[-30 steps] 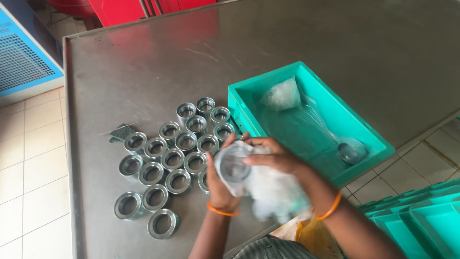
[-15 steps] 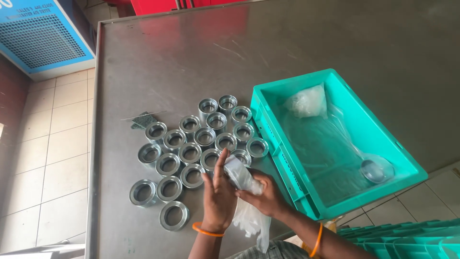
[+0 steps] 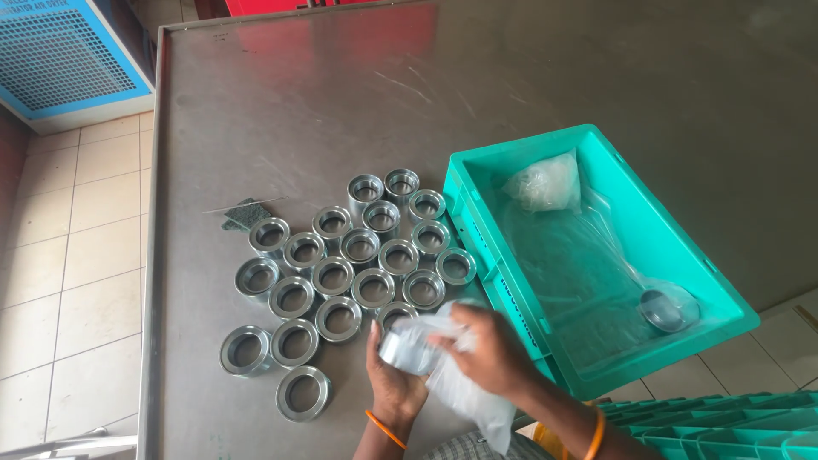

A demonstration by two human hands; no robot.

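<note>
- The person's left hand (image 3: 394, 375) cradled a shiny metal ring (image 3: 402, 351) from below, palm up and fingers curled about it, at the near edge of the steel table (image 3: 281, 111).
- The right hand (image 3: 486, 349) was clamped over the top of the same ring, gripping a clear plastic bag (image 3: 464, 393) that wrapped partly around it and trailed down toward the person's body.
- An orange band circled each wrist.
- Just beyond the hands, a cluster of like metal rings (image 3: 349, 255) stood in rough rows on the table, most touching their neighbours; two lay a little apart at the near left.
- A small dark scrap of packaging (image 3: 243, 213) lay beside the far left of the cluster.
- To the right, touching the cluster's edge, sat a teal plastic crate (image 3: 511, 281) lined with clear film.
- In the crate were a crumpled bag (image 3: 543, 183) at the far end and a single bagged ring (image 3: 666, 308) at the near right corner.
- More teal crates (image 3: 724, 426) showed stacked at the lower right, off the table.
- A blue grilled cabinet (image 3: 60, 60) stood on the tiled floor at upper left.
</note>
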